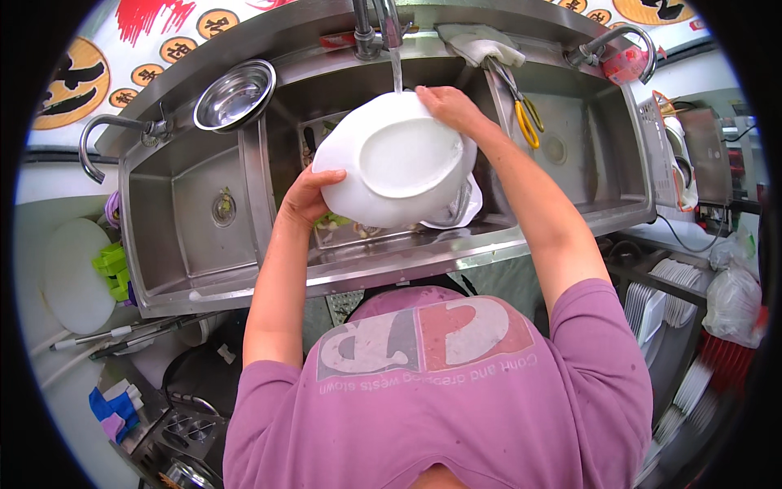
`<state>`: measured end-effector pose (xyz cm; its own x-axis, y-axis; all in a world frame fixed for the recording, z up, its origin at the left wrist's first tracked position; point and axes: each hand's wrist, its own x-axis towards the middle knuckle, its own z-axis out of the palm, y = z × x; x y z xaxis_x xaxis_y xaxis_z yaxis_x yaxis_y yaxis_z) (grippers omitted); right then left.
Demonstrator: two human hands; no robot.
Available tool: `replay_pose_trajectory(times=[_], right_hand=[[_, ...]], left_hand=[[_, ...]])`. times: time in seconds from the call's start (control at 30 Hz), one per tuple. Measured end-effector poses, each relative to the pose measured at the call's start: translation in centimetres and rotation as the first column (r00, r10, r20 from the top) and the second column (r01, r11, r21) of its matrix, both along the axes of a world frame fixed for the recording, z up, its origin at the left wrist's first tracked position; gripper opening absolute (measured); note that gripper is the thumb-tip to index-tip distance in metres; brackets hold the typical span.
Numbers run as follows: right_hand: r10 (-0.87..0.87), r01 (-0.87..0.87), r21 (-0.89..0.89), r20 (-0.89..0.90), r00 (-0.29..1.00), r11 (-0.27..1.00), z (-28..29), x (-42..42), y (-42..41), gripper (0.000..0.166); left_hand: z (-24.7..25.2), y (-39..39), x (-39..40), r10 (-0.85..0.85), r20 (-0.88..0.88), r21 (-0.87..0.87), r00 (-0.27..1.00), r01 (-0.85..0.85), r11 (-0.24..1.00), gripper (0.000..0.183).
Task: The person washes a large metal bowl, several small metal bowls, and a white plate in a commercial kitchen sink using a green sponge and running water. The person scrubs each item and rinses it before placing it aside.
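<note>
A large white oval dish [409, 158] is tilted under the running faucet [391, 27], its underside with the oval foot ring towards me. My left hand [311, 192] grips its left edge, thumb on the underside. My right hand [451, 110] holds its upper right edge, close to the water stream. Below the dish, another white dish [471, 205] lies partly hidden in the middle sink basin [290, 162]. Green vegetable scraps [332, 220] lie on the basin floor.
Stacked steel bowls [235, 96] stand on the left rim. Yellow-handled scissors [525, 122] and a white cloth [489, 47] rest by the right divider. Side basins with curved faucets flank the middle one. White plates [672, 287] fill a rack at lower right.
</note>
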<state>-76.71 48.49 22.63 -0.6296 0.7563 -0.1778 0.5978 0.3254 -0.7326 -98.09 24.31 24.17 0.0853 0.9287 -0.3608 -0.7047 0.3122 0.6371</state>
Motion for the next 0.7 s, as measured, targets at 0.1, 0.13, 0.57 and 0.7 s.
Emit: replay_pose_trajectory(times=[0.1,0.13,0.57,0.7], right_hand=[[0.046,-0.134,0.402,0.223,0.974,0.906,-0.7,-5.7,-3.7,0.057],[0.035,-0.152,0.434,0.265,0.963,0.888,1.0,-8.0,-6.6,0.057],[-0.561,-0.082,-0.825,-0.449,0.695,0.559,-3.6,-1.0,-4.3,0.045],[-0.774,-0.436,-0.875,-0.422,0.473,0.210,-0.8,-0.6,-10.6,0.046]], left_hand=[[0.7,-0.2,1.3,0.069,-0.039,0.011,0.997,-0.069,0.998,0.057],[0.8,-0.3,1.7,0.099,-0.049,0.016,0.994,-0.098,0.995,0.057],[0.5,-2.7,1.2,0.324,0.177,0.037,0.929,-0.335,0.941,0.056],[-2.5,-0.5,1.4,0.372,0.345,0.003,0.862,-0.398,0.918,0.052]])
